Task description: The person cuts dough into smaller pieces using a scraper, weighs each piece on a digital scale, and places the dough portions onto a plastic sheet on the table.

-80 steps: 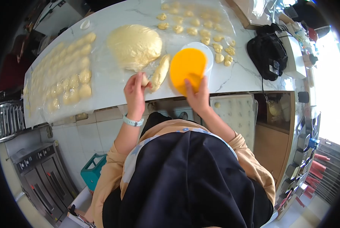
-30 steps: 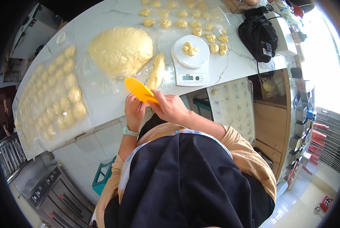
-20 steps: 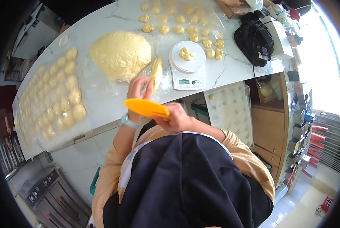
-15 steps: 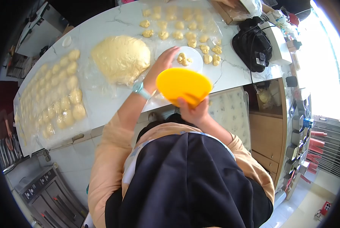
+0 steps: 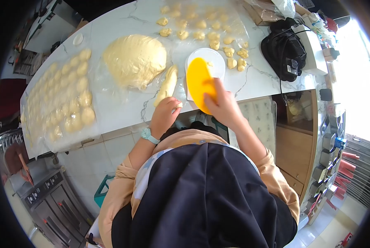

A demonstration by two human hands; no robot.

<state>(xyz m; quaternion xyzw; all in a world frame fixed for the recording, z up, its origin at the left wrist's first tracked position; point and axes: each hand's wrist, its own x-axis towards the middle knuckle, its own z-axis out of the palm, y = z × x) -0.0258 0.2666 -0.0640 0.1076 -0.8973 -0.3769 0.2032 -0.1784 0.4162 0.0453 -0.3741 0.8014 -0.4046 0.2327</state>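
Note:
My left hand (image 5: 166, 113) is closed on a small dough piece (image 5: 178, 106) at the table's front edge, just below the end of a long dough strip (image 5: 167, 84). In my right hand (image 5: 226, 106) is a yellow scraper (image 5: 199, 84), raised over the white scale (image 5: 218, 59). The scraper hides the scale's display and much of its plate; a bit of dough shows beside its edge. Behind the strip lies a large dough mass (image 5: 134, 60) under plastic.
Rows of dough balls (image 5: 65, 97) lie under plastic at the left. Several small dough lumps (image 5: 199, 35) sit behind the scale. A black bag (image 5: 283, 49) and a white box (image 5: 312, 49) stand at the right. At the far left another person's arm (image 5: 23, 165) shows.
My left hand has come back from beside the scale's plate to the table's front edge and now holds a small dough piece. The scraper has turned more upright.

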